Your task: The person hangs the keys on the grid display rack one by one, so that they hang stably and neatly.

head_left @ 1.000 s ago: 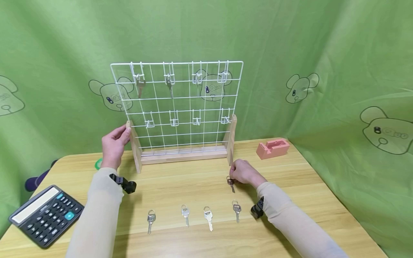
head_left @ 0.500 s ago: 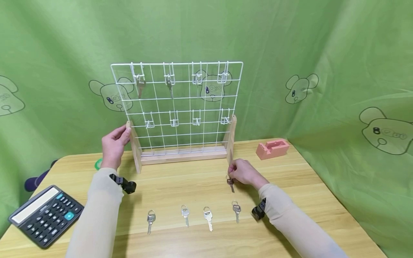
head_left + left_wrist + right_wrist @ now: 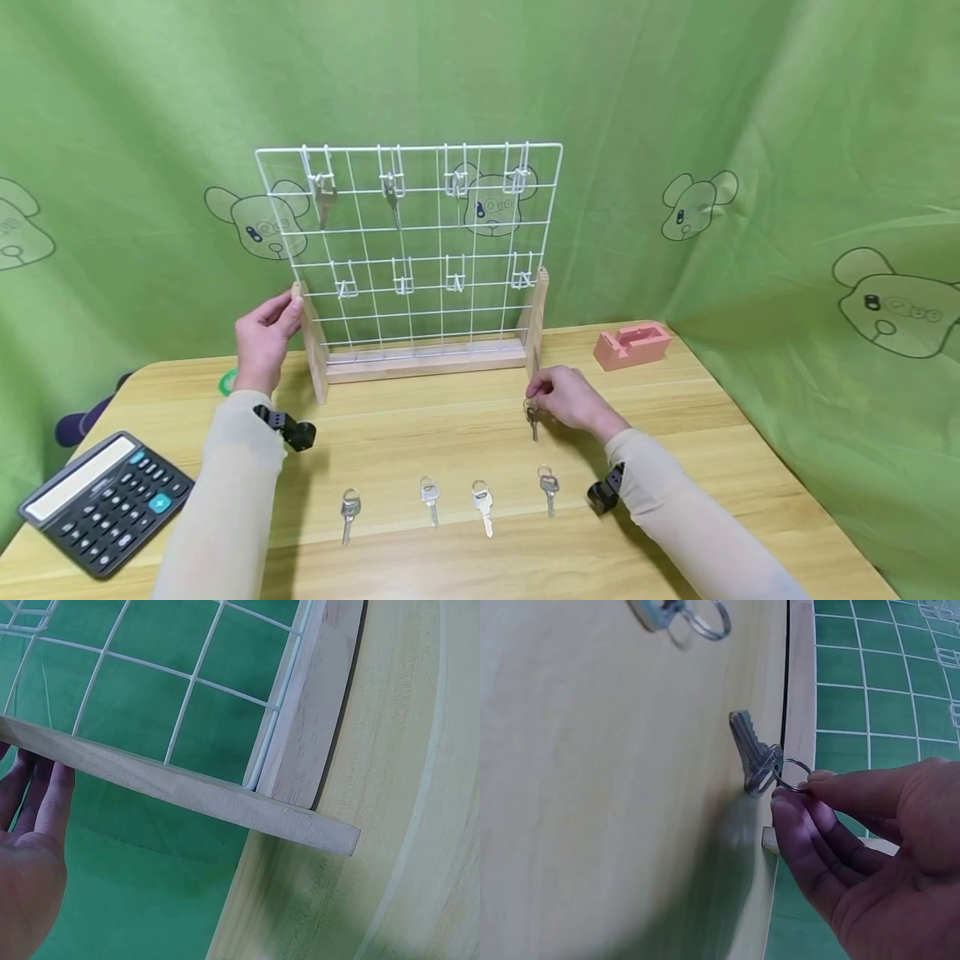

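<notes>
My right hand [image 3: 573, 398] pinches the split ring of a key [image 3: 532, 423] between thumb and fingers. In the right wrist view the key [image 3: 757, 757] dangles from that ring, its blade pointing away from the hand. My left hand [image 3: 264, 337] grips the top of the left wooden post [image 3: 311, 346] of a white wire grid rack [image 3: 441, 312]. Its fingertips go behind the wood in the left wrist view. Keys hang from the two left upper hooks, one key [image 3: 325, 204] at far left and another key [image 3: 393, 204] beside it. A thin shape hangs under the third hook [image 3: 457, 182].
Several keys with rings lie in a row at the front, among them a left key [image 3: 350, 507] and a right key [image 3: 549, 483]. A pink tape dispenser [image 3: 632, 346] stands at right. A calculator [image 3: 105, 504] lies at left, a green round item [image 3: 227, 382] behind the left arm.
My right hand has moved slightly left and up toward the rack, with the key rising along with it. The left hand keeps its grip on the post.
</notes>
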The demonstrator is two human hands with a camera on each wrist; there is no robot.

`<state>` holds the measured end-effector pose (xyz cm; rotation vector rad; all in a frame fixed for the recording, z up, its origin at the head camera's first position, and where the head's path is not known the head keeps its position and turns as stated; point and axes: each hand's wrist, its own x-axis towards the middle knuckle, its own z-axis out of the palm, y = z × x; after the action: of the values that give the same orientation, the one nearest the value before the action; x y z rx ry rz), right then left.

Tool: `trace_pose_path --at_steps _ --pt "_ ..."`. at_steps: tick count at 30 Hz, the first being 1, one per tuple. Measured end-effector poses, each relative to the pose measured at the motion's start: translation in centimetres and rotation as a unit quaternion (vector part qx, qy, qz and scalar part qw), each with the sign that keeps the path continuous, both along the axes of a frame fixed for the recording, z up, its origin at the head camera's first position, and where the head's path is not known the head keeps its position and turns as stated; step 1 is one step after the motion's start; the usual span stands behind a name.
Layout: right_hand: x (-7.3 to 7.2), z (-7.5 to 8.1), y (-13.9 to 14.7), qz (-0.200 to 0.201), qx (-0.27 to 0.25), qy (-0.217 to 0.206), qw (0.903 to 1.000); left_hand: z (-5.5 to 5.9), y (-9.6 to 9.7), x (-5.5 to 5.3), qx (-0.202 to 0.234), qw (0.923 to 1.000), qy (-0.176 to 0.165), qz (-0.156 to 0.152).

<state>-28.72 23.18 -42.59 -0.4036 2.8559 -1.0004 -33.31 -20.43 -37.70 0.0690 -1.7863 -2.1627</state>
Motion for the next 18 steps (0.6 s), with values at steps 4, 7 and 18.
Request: trace_pose_path --at_steps 4,7,18 --pt "0.04 0.11 0.11 0.004 -0.005 0.006 1.0000 -0.04 -0.04 0.06 0.002 1.0000 -0.003 -0.004" --pt "0.08 0.19 0.17 0.011 -0.012 0.015 0.9998 -0.11 -0.11 0.07 0.002 1.0000 -0.004 -0.006" --pt "0.65 1.00 0.20 0.022 -0.058 0.016 0.9979 0.01 -0.10 0.08 -0.006 0.9999 -0.009 -0.003"
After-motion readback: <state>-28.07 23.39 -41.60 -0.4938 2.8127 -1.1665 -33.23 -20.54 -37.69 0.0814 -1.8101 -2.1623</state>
